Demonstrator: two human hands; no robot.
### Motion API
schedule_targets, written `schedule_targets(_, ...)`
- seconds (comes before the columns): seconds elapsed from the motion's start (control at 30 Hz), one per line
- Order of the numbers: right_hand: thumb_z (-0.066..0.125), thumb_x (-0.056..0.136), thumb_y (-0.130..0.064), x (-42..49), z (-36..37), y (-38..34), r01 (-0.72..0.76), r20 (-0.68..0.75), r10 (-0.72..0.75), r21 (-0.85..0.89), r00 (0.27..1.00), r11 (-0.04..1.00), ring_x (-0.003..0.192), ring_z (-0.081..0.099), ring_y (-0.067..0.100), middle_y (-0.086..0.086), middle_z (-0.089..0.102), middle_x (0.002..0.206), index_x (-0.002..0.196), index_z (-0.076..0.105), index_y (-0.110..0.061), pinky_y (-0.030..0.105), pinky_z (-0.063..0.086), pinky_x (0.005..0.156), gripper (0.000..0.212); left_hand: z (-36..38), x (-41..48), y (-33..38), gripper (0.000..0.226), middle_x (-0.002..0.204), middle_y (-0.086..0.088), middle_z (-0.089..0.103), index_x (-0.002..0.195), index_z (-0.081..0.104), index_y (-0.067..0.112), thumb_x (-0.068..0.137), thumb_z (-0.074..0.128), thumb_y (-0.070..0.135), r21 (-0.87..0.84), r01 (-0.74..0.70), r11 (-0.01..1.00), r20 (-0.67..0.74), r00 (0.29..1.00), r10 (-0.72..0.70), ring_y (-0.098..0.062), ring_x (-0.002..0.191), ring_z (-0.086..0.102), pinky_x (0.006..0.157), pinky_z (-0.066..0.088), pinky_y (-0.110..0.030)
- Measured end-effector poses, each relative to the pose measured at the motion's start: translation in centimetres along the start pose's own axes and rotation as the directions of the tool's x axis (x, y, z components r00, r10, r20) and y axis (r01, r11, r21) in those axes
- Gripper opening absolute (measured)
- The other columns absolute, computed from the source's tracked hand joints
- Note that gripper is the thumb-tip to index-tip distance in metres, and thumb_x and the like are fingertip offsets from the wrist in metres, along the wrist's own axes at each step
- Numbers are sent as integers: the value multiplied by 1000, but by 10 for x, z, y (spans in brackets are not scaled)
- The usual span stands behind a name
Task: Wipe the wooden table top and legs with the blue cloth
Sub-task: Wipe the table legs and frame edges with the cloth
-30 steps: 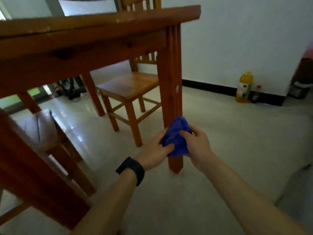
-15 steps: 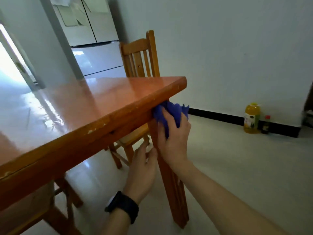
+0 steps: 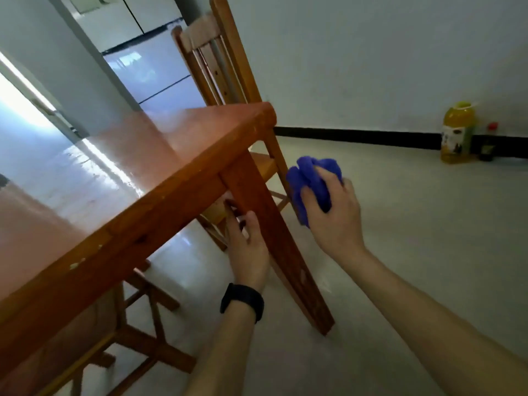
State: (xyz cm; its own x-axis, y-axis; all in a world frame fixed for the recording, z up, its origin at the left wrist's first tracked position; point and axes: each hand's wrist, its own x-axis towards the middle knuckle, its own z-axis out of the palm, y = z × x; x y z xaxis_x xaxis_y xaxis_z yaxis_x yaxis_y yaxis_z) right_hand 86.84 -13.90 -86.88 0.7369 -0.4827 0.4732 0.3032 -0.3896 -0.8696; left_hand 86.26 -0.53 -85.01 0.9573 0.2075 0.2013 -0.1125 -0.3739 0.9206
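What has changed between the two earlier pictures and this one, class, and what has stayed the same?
The right hand carried the blue cloth up from low on the table leg to its top, then off to the right, clear of the wood. The left hand let go of the cloth and now rests against the leg. The right hand's grip on the cloth is unchanged.

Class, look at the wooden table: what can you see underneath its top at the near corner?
Under the table top stand its corner leg and a wooden chair. The left hand reaches in; the table edge covers its fingers' tips.
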Motion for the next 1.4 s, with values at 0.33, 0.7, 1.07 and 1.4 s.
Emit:
schedule_targets(0.33, 62, 94, -31, -20, 1, 24, -79, 84, 79, -6, 993, 997, 98, 43, -12, -3, 49, 121, 134, 53, -32, -5, 30, 82, 40, -5, 15, -25, 56, 140, 17, 48, 150, 26, 41, 98, 45, 50, 43, -120, 992, -71, 990, 123, 16, 109, 47, 80, 38, -1)
schedule_targets(0.7, 65, 94, -20, -39, 50, 13, 417, 67, -413, -71, 908, 906, 119, 49, 27, 17, 48, 134, 136, 57, -14, 37, 42, 103, 43, -9, 7, -58, 43, 141, 31, 44, 149, 22, 52, 107, 24, 45, -133, -17, 991, 87, 996, 29, 10, 125, 46, 109, 40, -38)
schedule_targets(1.07, 57, 97, -34, -146, 43, 160, -383, 223, 468, -337, 855, 860, 111, 54, 23, 8, 46, 128, 141, 49, -28, 24, 43, 91, 46, 6, -15, -89, 66, 144, 28, 28, 151, -3, 51, 101, 39, 53, 111, -73, 991, 178, 983, 52, -10, 136, 42, 104, 45, -38)
schedule_targets(1.4, 58, 97, -22, -170, 64, 168, -212, 272, 291, -287, 917, 934, 99, 53, 15, 12, 47, 132, 142, 47, -17, 18, 45, 83, 46, 20, -3, -117, 63, 140, 22, 33, 154, -2, 45, 103, 34, 51, 163, -95, 982, 106, 991, 78, 10, 116, 44, 81, 39, -7)
